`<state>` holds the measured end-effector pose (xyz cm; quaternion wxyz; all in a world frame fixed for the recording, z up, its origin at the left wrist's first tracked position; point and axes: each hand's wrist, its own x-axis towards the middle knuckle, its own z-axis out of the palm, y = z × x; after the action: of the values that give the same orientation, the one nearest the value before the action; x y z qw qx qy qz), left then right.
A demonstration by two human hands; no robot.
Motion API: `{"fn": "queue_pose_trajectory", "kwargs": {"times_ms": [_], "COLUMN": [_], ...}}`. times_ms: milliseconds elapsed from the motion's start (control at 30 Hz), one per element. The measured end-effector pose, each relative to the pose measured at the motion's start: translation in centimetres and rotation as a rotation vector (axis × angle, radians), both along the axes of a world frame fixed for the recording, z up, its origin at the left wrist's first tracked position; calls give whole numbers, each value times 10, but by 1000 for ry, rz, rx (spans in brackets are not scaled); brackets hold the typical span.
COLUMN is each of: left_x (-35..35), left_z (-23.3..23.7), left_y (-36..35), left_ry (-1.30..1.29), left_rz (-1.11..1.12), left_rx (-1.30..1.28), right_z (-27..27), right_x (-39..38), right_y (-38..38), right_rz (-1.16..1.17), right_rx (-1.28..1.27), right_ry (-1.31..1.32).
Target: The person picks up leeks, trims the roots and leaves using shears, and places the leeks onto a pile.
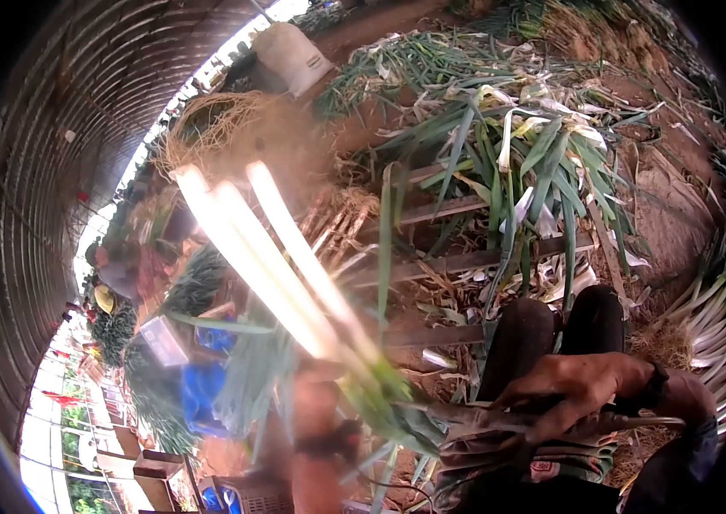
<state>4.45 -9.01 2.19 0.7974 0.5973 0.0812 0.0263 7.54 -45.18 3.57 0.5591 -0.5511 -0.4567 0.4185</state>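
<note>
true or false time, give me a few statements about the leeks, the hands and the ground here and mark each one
1. The left hand holds a bunch of leeks, with the white stalks pointing away from the person. True.
2. The right hand hangs free, away from the bunch. False: it lies on the bunch's green leaves.
3. The ground is bare concrete. False: it is reddish soil with planks and more leeks lying on it.
4. An arched roof covers the place. True.
5. The right wrist is bare. False: it wears a dark band.
</note>
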Motion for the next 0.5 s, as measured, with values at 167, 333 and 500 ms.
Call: {"fn": "queue_pose_trajectory", "kwargs": {"times_ms": [167,333,500], "left_x": [4,-3,-11], "left_z": [-4,5,28], "left_y": [10,6,-15], "left_ry": [26,50,74], "left_rz": [-94,-21,111], "left_rx": [-74,-75,-120], "right_z": [10,-9,-10], "right_x": [14,11,11], "right_y": [-11,0,-3], "right_rz": [-134,51,23], "right_rx": [138,-157,-307], "right_ry": [-47,35,-31]}}
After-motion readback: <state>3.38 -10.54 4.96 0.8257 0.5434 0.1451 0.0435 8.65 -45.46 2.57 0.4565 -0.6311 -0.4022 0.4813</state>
